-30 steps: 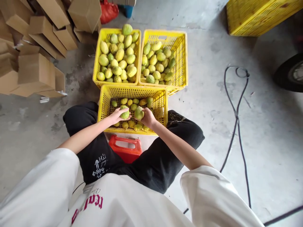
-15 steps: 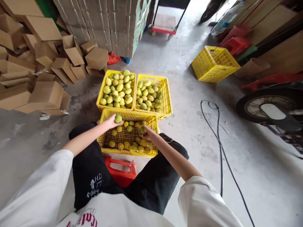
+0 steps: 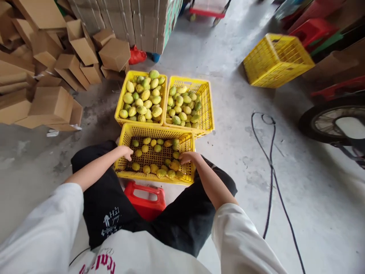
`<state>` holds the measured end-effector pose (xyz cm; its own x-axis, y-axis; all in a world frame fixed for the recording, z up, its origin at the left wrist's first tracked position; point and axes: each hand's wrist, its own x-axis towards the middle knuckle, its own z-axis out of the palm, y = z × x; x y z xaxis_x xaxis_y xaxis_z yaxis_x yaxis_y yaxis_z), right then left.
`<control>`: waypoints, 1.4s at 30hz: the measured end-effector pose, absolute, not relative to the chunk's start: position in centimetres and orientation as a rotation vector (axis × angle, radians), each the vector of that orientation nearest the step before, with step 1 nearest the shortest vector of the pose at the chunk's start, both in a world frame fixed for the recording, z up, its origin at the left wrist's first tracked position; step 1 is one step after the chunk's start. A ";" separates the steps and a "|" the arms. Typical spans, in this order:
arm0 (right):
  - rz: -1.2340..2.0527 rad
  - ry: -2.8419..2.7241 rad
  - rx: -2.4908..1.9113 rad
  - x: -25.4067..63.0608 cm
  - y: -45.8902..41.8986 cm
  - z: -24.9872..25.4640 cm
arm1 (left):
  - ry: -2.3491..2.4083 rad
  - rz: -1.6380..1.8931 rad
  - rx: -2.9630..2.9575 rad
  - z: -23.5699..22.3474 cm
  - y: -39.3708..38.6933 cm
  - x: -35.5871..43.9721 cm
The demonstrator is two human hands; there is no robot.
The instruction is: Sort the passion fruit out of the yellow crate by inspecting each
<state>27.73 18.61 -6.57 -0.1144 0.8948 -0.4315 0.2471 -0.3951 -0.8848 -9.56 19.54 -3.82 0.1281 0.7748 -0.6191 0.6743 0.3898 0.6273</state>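
A yellow plastic crate [image 3: 155, 130] stands between my knees, with several yellow-green oval fruits [image 3: 157, 148] scattered on its dark mesh bottom. My left hand [image 3: 126, 152] is over the crate's left side, thumb and forefinger a little apart, with no fruit visible in it. Inside the right end, my right hand [image 3: 188, 156] reaches in with its fingertips beside a green fruit [image 3: 176, 155]. I see nothing held in that hand, though its far fingers are partly hidden. More fruits lie along the near wall of the crate.
Beyond it stand two yellow crates of fruit, one heaped [image 3: 141, 101] and one partly filled [image 3: 184, 106]. Cardboard boxes [image 3: 51, 102] pile up at left. A tilted yellow crate [image 3: 276, 62], black cable [image 3: 272, 167] and wheel [image 3: 333, 121] are at right; a red stool [image 3: 146, 207] is below.
The green fruit is gone from my left hand, which has moved left and down. My right hand has shifted right, away from the fruit it was on. The camera view has moved too.
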 end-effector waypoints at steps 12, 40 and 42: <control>1.827 -1.798 -1.985 22.1 11.1 -17.4 | 1.524 -0.525 1.433 -13.9 12.5 -7.6; 1.739 -2.475 -1.555 12.7 9.5 -23.3 | 1.632 -0.266 1.071 -21.3 10.3 -7.1; 1.783 -2.286 -1.608 12.9 10.0 -22.1 | 1.654 -0.214 1.085 -19.9 10.8 -7.3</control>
